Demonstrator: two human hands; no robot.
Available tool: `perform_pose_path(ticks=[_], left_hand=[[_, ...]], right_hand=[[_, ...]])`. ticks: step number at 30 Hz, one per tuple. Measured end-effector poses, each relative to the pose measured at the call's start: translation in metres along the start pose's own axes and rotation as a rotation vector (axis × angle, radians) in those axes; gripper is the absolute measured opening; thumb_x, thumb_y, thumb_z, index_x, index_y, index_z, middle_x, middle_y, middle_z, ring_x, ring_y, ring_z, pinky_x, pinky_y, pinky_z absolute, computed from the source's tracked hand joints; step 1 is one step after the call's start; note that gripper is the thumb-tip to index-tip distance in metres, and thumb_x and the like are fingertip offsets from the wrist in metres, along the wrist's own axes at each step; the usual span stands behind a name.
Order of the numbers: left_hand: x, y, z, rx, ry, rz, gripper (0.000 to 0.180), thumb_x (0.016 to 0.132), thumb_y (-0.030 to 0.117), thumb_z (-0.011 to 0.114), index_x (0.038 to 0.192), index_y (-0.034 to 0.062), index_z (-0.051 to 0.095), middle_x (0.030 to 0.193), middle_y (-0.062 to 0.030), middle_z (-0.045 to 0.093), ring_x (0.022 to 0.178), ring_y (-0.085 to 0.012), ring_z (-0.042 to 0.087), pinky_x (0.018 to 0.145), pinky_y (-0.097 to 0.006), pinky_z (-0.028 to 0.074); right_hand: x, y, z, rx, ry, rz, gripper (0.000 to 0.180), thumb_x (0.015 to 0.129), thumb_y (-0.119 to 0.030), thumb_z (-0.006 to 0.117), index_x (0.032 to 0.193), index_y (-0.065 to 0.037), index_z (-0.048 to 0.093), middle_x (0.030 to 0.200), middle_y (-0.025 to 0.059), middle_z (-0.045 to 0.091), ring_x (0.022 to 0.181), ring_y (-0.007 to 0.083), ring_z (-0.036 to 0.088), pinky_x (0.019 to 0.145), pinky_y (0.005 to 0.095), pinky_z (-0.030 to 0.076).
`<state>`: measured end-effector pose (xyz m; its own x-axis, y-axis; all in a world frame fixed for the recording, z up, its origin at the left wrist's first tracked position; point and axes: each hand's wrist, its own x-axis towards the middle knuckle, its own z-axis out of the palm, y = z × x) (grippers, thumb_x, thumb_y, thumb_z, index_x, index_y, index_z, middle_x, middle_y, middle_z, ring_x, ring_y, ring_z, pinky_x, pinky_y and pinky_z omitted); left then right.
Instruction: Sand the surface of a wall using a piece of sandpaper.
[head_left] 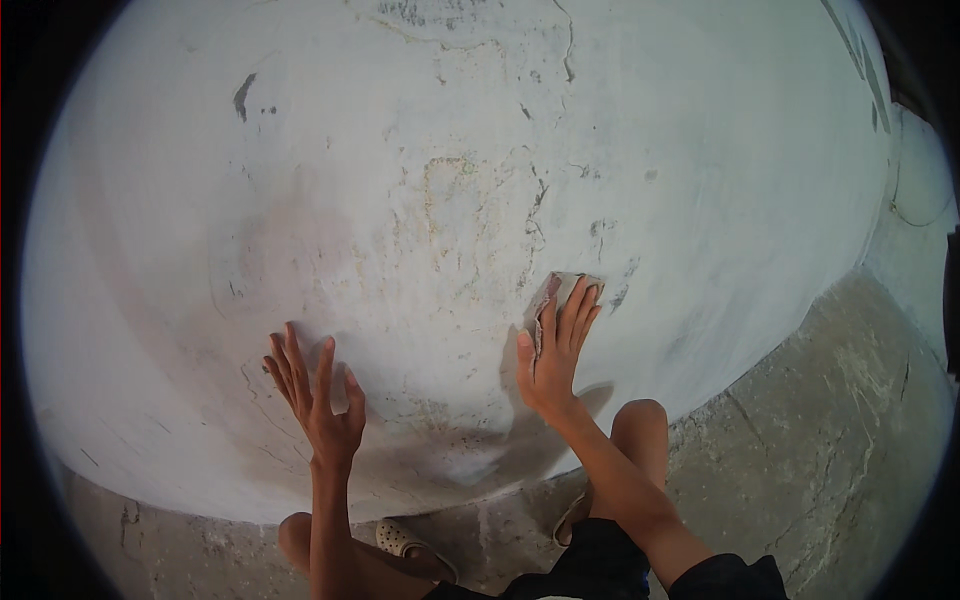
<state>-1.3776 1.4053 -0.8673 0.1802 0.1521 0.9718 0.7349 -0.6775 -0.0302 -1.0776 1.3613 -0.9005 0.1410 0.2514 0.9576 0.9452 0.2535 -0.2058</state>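
Note:
A worn white wall (720, 230) fills most of the view, with cracks, chips and dark scuffs on its paint. My right hand (556, 368) lies on it right of the middle, pressing a folded, greyish-brown piece of sandpaper (549, 291) flat against the surface. The sheet's edges stick out past the thumb side and the fingertips. To the left and slightly lower, my left hand (322, 405) rests against the wall with its fingers spread, holding nothing. Both hands cast soft shadows on the paint.
Rough grey concrete floor (770, 440) meets the wall's foot, wider on the right. My knees are bent close to the wall; a beige clog (398, 538) shows on one foot. Another pale wall section (915, 190) stands at the far right, with a thin cord on it.

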Motion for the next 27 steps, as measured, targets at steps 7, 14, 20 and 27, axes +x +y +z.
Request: perform_pose_path(ticks=[7,14,20,27], left_hand=[[0.003,0.003,-0.001,0.005,0.016,-0.013,0.054,0.090,0.005,0.058,0.144,0.0152,0.055,0.163,-0.0206,0.031,0.153,-0.0432,0.020,0.122,-0.063,0.010],[0.004,0.002,0.001,0.003,0.015,-0.009,0.056,0.089,0.002,0.058,0.143,0.0143,0.056,0.163,-0.0211,0.031,0.153,-0.0434,0.020,0.122,-0.063,0.010],[0.003,0.001,0.000,0.006,0.010,-0.012,0.054,0.088,0.002,0.059,0.141,0.0128,0.057,0.163,-0.0216,0.031,0.153,-0.0439,0.020,0.122,-0.063,0.011],[0.002,0.003,0.000,-0.006,0.017,-0.036,0.060,0.082,0.002,0.064,0.140,0.0164,0.059,0.163,-0.0215,0.031,0.153,-0.0451,0.018,0.123,-0.064,0.008]], right_hand=[[0.051,0.006,-0.018,-0.075,-0.035,-0.082,0.068,0.107,-0.041,0.043,0.154,0.006,0.030,0.164,0.0345,0.000,0.150,0.0565,-0.003,0.117,0.0700,0.000],[0.138,-0.003,-0.038,-0.137,0.059,-0.103,0.067,0.107,-0.039,0.043,0.156,0.004,0.028,0.165,0.0321,0.002,0.152,0.0528,-0.001,0.121,0.0634,0.002],[0.059,-0.023,-0.015,-0.164,-0.053,-0.122,0.067,0.103,-0.039,0.053,0.151,0.005,0.037,0.162,0.0374,0.007,0.149,0.0582,0.003,0.117,0.0699,0.006],[0.058,-0.026,-0.012,-0.135,-0.125,-0.179,0.067,0.101,-0.039,0.056,0.150,0.003,0.039,0.162,0.0377,0.009,0.149,0.0586,0.005,0.117,0.0710,0.007]])
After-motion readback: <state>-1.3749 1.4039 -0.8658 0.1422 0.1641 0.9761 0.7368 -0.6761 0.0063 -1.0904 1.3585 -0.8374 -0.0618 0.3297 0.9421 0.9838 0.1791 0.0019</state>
